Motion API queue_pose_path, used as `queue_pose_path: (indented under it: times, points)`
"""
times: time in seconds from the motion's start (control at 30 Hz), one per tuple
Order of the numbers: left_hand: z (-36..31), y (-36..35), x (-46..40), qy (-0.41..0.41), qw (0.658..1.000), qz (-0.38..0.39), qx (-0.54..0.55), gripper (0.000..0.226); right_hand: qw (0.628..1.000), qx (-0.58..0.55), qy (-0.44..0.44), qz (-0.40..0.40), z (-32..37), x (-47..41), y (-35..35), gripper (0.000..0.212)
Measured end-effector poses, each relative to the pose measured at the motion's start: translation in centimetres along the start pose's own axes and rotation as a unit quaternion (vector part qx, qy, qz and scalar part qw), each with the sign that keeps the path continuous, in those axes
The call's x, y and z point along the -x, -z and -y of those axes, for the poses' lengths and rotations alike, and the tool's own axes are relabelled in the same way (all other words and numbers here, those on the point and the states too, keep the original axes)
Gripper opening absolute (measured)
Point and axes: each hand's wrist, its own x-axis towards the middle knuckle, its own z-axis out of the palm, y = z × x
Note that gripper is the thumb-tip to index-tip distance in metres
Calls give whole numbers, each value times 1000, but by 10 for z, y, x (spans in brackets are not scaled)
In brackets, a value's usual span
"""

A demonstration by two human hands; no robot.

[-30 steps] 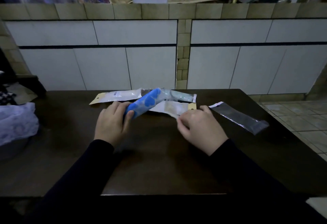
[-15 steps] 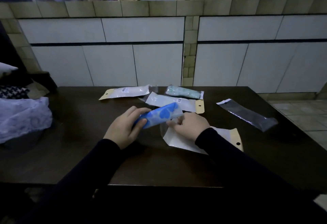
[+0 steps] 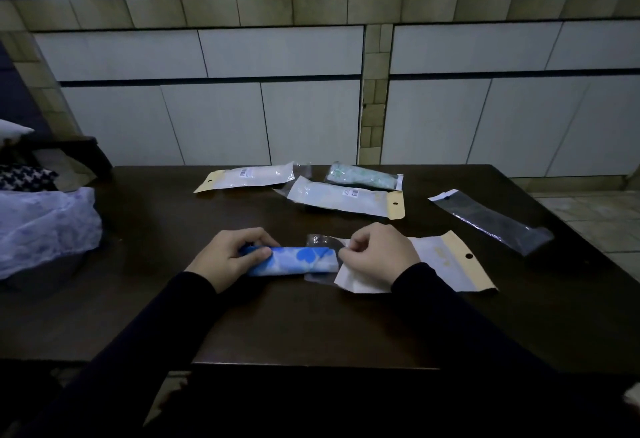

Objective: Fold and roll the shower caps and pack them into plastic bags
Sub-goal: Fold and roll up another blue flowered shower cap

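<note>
My left hand (image 3: 231,256) covers one end of the rolled blue cap (image 3: 298,261). My right hand (image 3: 378,254) hides the bag's (image 3: 438,261) mouth. The barcode labels' print is unreadable.

Two arms of one person reach in from the bottom edge, each covered by a long, dark sleeve (image 3: 145,344), black or very deep navy in the dim light, plain and without visible markings. The right sleeve (image 3: 460,326) matches it. Both cuffs end at the wrist, leaving the left hand (image 3: 230,257) and right hand (image 3: 379,254) bare, without visible rings, watch or gloves.
</note>
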Motion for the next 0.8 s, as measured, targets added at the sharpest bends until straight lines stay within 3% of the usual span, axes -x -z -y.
queue_pose_path:
  times: [0.27, 0.47, 0.63, 0.8]
  points:
    - [-15, -3, -2, -4, 995, 34, -95, 19, 979, 21, 174, -108, 9, 8, -10, 25]
    - [-14, 2, 0, 8, 995, 19, -96, 22, 977, 73, 197, 49, -4, 11, 11, 31]
    - [-16, 2, -1, 11, 995, 26, -96, 21, 979, 93, 146, 108, -21, 11, 22, 55]
    - [-24, -2, -4, 3, 995, 35, -93, 22, 975, 83, 162, 125, -24, 10, 18, 56]
